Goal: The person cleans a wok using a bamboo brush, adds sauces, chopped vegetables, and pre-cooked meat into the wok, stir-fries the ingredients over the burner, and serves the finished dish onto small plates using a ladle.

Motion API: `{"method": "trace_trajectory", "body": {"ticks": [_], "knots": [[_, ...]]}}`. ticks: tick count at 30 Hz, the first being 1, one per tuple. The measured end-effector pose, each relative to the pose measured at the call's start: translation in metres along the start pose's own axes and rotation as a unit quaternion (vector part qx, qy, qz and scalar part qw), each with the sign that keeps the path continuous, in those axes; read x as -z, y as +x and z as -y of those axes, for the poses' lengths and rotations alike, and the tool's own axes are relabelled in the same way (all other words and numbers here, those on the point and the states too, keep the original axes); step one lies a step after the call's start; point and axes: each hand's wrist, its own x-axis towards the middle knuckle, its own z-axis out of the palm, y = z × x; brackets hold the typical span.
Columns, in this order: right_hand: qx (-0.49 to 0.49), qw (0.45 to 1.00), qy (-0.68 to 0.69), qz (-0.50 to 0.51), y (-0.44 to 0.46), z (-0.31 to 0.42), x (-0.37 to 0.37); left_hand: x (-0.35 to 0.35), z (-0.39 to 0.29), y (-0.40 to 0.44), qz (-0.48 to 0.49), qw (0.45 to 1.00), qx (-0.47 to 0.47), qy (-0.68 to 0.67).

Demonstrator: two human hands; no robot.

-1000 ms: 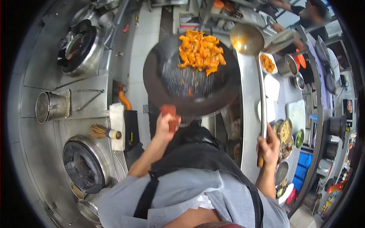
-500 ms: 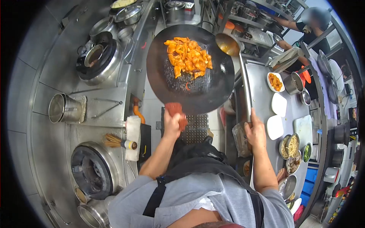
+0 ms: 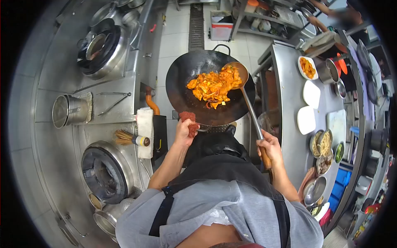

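Note:
A large dark wok (image 3: 182,82) is held in the air in front of my body, with orange sauced food (image 3: 209,87) inside it. My left hand (image 3: 185,131) grips a red-brown cloth (image 3: 188,120) wrapped round the wok's near handle. In my right hand (image 3: 271,148) is the wooden handle of a long ladle (image 3: 251,108). The ladle's bowl rests in the right part of the wok, against the food, with some of the food in it.
At the left stand stove burners (image 3: 105,173), a strainer pot (image 3: 62,111), tongs (image 3: 113,103) and a bamboo brush (image 3: 124,137). The right counter (image 3: 289,111) bears white dishes (image 3: 306,120), a dish of orange food (image 3: 307,67) and several bowls. A person (image 3: 347,18) works at the upper right.
The ladle has come from the wok's right side into the wok and now touches the food. The wok has shifted slightly down and right since half a second ago.

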Motion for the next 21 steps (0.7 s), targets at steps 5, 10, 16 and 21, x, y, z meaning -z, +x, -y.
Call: {"method": "trace_trajectory", "body": {"ticks": [5, 10, 16, 21], "knots": [[0.015, 0.998, 0.04, -0.049, -0.045, -0.008, 0.03, -0.021, 0.004, -0.012, 0.02, 0.998, 0.026, 0.044], [0.03, 0.977, 0.185, -0.102, -0.064, 0.004, 0.048, -0.054, 0.012, 0.002, 0.086, 0.994, 0.047, 0.053], [0.109, 0.941, 0.289, -0.14, -0.096, 0.015, 0.09, -0.11, 0.011, 0.01, 0.105, 0.991, 0.052, 0.064], [0.169, 0.933, 0.233, -0.216, -0.11, 0.024, 0.14, -0.128, 0.013, 0.021, 0.133, 0.987, 0.058, 0.062]]}}
